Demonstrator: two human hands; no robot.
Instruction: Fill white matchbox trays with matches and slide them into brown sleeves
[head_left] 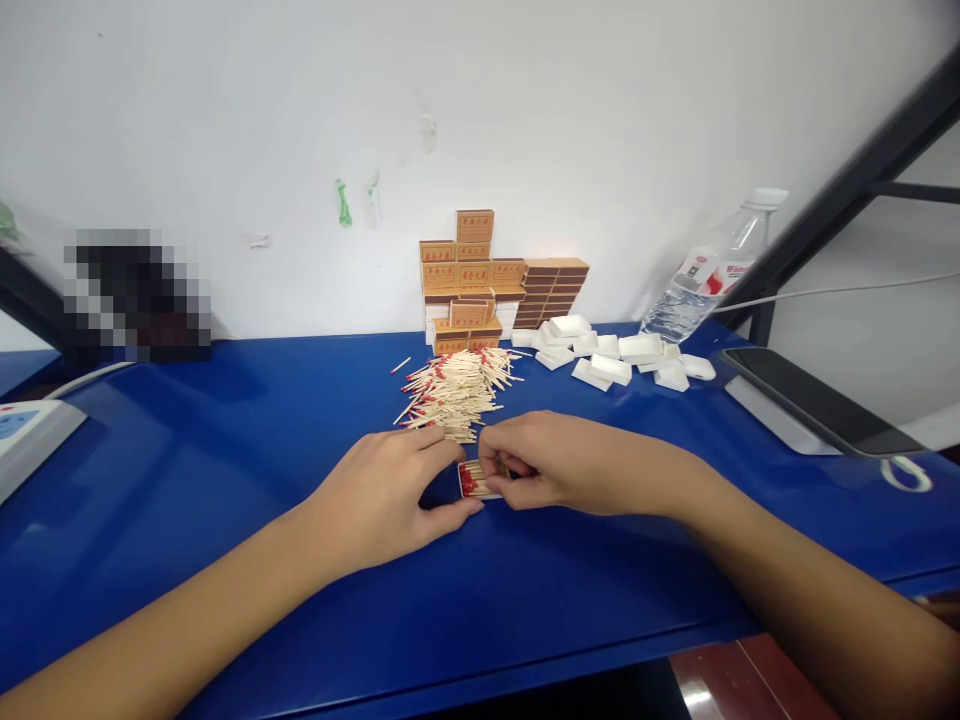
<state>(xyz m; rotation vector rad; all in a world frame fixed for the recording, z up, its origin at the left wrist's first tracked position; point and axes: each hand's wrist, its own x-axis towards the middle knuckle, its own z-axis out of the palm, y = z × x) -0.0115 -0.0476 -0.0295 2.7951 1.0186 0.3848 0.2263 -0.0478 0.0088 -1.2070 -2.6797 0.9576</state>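
A small white matchbox tray [460,484] lies on the blue table with red-tipped matches [474,479] side by side in it, heads to the left. My left hand [390,490] steadies its left end, thumb on the near side and forefinger on the far side. Over the tray's right part, my right hand [536,460] has its fingers curled together in a pinch, touching the contents. Whatever sits between those fingertips is hidden. Just beyond both hands spreads a heap of loose matches [454,390], red heads mostly towards the left and back.
Stacked matchboxes [472,272] stand against the wall behind the heap. Several white trays [611,368] lie right of them, near a tilted water bottle [705,270]. A dark phone [817,398] rests at the right, and a white device [34,440] at the left edge.
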